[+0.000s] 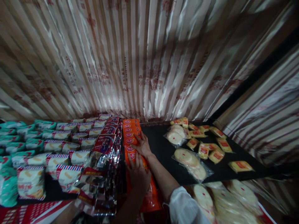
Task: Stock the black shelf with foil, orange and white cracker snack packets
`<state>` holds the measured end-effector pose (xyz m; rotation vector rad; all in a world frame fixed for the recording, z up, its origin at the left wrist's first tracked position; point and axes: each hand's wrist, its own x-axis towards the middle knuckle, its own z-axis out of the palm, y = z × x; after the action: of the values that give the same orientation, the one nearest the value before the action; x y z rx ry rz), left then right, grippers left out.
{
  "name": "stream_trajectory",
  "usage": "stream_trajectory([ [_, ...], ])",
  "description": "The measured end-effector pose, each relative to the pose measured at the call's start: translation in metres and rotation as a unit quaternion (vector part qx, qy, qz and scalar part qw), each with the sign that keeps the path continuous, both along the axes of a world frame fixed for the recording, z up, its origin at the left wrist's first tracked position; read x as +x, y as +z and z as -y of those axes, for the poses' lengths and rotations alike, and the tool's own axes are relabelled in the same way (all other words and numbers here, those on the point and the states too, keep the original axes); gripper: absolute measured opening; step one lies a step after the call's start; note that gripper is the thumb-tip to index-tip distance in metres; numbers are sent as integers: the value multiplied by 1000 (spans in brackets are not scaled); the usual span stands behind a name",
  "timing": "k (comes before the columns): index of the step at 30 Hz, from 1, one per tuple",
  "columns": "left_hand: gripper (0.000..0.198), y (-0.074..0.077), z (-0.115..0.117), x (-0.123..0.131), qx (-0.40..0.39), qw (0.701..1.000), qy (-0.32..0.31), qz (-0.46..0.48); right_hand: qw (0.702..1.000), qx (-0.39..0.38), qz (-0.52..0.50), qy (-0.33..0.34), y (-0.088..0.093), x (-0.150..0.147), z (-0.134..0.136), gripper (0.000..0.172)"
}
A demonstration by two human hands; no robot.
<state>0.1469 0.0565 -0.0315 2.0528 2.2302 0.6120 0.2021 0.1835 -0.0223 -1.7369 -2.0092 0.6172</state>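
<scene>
A row of orange snack packets (pixel 131 132) runs down the middle of a black table (pixel 161 146). My right hand (pixel 142 144) lies flat on the packets, fingers stretched out and pressing on them. My left hand (pixel 138 174) rests just below it on the same orange row, fingers together and laid flat over a packet. Neither hand is lifting anything.
Left of the orange row stand dark red foil packets (pixel 105 146), then red-and-white striped biscuit packs (pixel 67 149) and green packs (pixel 14 140). To the right lie clear bags of round crackers (pixel 187 157) and small yellow packets (pixel 210 146). A shiny striped curtain (pixel 140 62) hangs behind.
</scene>
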Motion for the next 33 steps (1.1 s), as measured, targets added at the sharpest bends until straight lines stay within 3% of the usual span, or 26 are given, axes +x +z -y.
stream_trajectory([
  [14, 56, 13, -7, -26, -5, 999, -6, 50, 1000, -7, -4, -22, -8, -23, -7, 73],
  [22, 58, 6, -6, -25, 8, 998, -18, 58, 994, 16, 106, -1, 9, -26, -2, 68],
  [26, 53, -3, -7, -27, 14, 997, -39, 71, 987, 77, 130, 59, 20, -40, -10, 58],
  [29, 47, -8, -7, -29, 13, 996, -56, 75, 981, 63, 136, 121, 21, -53, -21, 51],
  [33, 41, -9, -6, -33, 19, 993, -86, 85, 978, 44, 162, 123, 16, -64, -35, 50],
])
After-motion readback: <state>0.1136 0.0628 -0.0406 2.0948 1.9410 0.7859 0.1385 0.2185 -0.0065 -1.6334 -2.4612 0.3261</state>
